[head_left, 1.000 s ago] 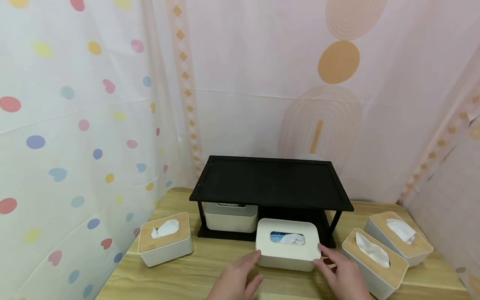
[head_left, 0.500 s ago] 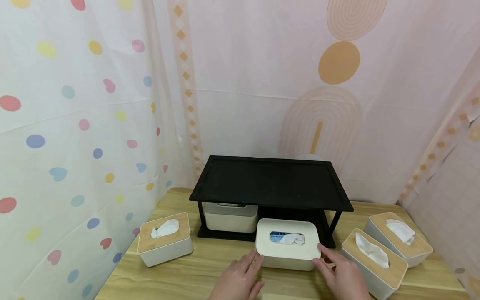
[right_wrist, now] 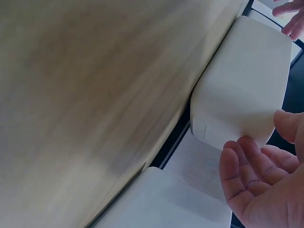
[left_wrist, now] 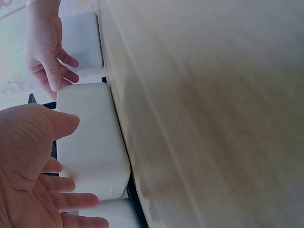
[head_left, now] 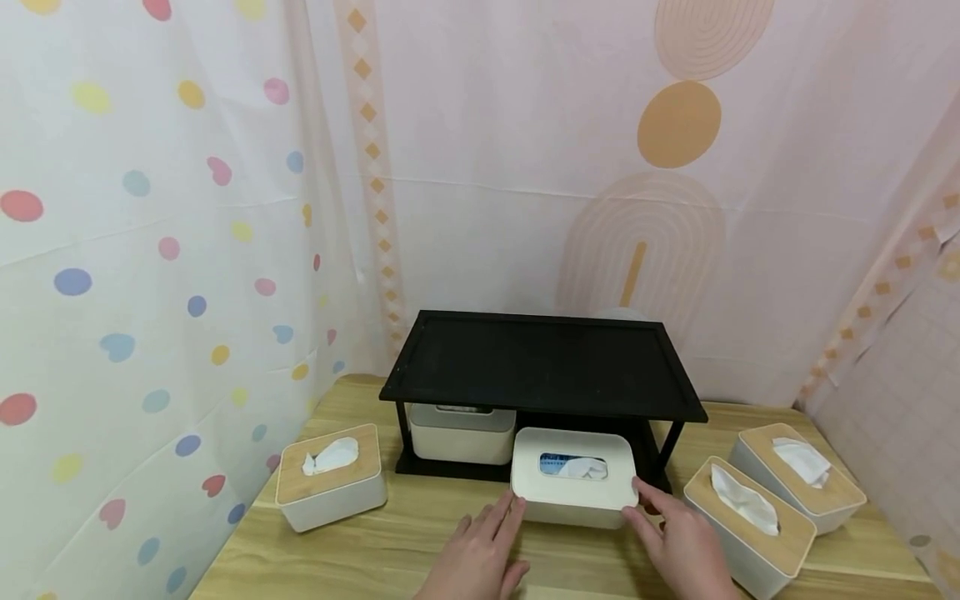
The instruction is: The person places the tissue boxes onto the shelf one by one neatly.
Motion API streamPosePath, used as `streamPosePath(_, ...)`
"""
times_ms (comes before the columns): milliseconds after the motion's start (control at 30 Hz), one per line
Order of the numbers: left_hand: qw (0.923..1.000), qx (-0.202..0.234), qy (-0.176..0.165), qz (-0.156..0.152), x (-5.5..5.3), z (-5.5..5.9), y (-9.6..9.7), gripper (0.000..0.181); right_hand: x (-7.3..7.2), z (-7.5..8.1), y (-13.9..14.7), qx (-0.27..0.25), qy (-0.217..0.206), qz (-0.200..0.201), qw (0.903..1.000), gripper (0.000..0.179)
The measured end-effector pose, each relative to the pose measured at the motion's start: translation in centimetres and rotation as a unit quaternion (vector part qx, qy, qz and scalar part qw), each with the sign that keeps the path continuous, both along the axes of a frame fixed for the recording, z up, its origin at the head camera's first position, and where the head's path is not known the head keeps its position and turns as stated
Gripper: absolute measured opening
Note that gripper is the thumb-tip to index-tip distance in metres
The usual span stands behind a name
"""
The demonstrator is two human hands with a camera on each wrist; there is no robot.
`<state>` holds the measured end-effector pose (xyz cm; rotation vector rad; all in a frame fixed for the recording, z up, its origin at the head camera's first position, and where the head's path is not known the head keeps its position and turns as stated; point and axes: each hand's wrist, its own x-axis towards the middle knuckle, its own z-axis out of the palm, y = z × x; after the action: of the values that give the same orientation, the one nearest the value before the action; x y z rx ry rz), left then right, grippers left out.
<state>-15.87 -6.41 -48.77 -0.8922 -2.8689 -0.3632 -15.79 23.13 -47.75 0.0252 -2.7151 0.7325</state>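
Note:
A white tissue box [head_left: 573,515] with a white lid sits half under the right side of a low black two-tier rack [head_left: 540,362]. A tissue shows through its oval opening. My left hand [head_left: 480,550] touches its near left corner with extended fingers. At the right end, my right hand [head_left: 686,542] has its thumb by the near corner and its fingers against the side. In the right wrist view those fingers are only slightly bent on the box [right_wrist: 244,76], not wrapped round it. Another white tissue box [head_left: 461,446] stands in the rack's left side, its back hidden.
A wood-lidded tissue box [head_left: 330,504] stands on the wooden table [head_left: 315,567] to the left. Two more wood-lidded boxes, a nearer one [head_left: 750,533] and a farther one [head_left: 828,492], stand at the right beside my right hand. Patterned curtains [head_left: 487,233] hang behind and at the sides.
The white tissue box has slid slightly away from me, farther under the rack, with both hands following it. My left fingers have come closer together at its corner.

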Motion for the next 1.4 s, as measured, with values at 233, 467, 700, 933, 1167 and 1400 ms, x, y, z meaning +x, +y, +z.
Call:
streamPosePath(233, 0.9997, 0.004, -0.016, 0.018, -0.4, 0.2, 0.4, 0.079, -0.8, 0.6, -0.1, -0.005, -0.007, 0.005, 1.0000, 0.045)
streamPosePath(467, 0.9993, 0.008, 0.030, 0.020, -1.2, 0.1, 0.6, 0.082, -1.6, 0.5, 0.0, -0.010, 0.057, 0.010, 0.9983, 0.038)
streamPosePath(700, 0.9968, 0.016, 0.073, 0.028, -2.3, 0.0, 1.0, 0.079, -2.8, 0.5, -0.1, -0.011, 0.054, 0.005, 0.9985, 0.038)
streamPosePath(933, 0.9933, 0.027, 0.108, 0.031, -3.4, 0.2, 1.4, 0.080, -4.1, 0.8, -0.4, -0.034, 0.032, 0.001, 0.9989, 0.042)
streamPosePath(1167, 0.9938, 0.004, 0.102, 0.044, -4.5, 0.3, 1.7, 0.080, -5.0, 0.7, -0.5, -0.085, -0.008, -0.009, 0.9963, 0.041)
streamPosePath(1400, 0.9935, -0.005, 0.100, 0.053, -5.7, 0.4, 1.8, 0.078, -5.6, 0.7, -0.6, -0.127, -0.024, -0.004, 0.9916, 0.043)
